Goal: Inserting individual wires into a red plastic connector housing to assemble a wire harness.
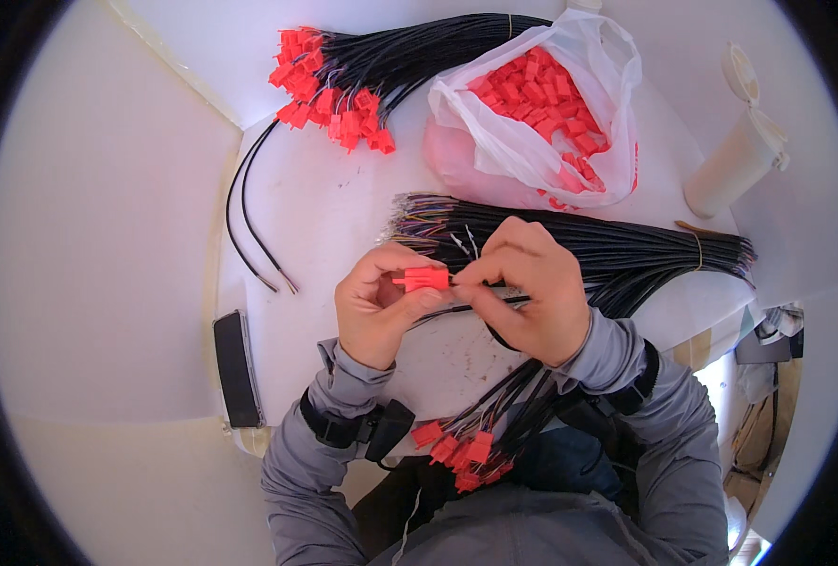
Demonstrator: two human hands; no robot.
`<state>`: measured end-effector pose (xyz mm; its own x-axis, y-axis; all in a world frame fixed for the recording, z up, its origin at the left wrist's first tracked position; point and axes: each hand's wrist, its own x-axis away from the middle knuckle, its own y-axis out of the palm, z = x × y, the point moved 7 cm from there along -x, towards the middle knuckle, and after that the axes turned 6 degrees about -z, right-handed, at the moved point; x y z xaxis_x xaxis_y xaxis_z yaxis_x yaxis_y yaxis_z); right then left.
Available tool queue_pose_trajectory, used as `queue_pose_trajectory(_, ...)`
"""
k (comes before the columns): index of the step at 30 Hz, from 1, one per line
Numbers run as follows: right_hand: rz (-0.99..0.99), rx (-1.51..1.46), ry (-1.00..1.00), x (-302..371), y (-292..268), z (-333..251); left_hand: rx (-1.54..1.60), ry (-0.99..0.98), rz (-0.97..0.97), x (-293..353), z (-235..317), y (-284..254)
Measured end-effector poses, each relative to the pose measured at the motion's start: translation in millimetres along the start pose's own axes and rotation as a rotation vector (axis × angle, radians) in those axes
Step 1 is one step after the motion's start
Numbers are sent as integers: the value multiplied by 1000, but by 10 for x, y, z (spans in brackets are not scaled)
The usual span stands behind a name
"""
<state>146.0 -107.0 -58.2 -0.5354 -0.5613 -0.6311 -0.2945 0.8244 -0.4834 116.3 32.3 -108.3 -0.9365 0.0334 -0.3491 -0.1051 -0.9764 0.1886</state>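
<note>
Between thumb and fingers, my left hand [381, 307] grips a small red connector housing [425, 278] over the middle of the table. Close against its right end, my right hand [529, 292] pinches the end of a thin wire from a black cable; the fingertips partly hide the wire, and I cannot tell how far it enters the housing. Two bare wire ends [466, 243] stick up by my right fingers. Just beyond my hands lies a tied bundle of black cables [570, 226] with loose stripped ends at its left.
A white plastic bag [494, 156] full of red housings stands at the back. Left of it is a bundle of cables with red housings [329, 90]. Several more housed cables [466, 453] hang at the near edge. A phone [238, 368] lies left, a white container [735, 160] stands right.
</note>
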Motion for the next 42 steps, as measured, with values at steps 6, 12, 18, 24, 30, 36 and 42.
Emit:
queue_pose_trajectory(6,114,-520,506,135,40,510,5,3,61,-1,2,-35)
queue_pose_trajectory(12,-98,-796,672,173,267,562,38,2,34,-5,5,-29)
queue_pose_trajectory(18,-32,-1004,670,173,238,544,122,-34,78,9,-45,-87)
queue_pose_trajectory(24,-213,-1095,516,112,288,392,153,-26,96,7,-41,-95)
queue_pose_trajectory(30,-329,-762,365,86,293,344,118,-38,79,9,-35,-44)
queue_pose_trajectory(36,-384,-710,437,98,331,345,130,-32,58,16,-37,-37)
queue_pose_trajectory(42,-375,-735,433,118,358,365,145,-37,33,18,-28,-19)
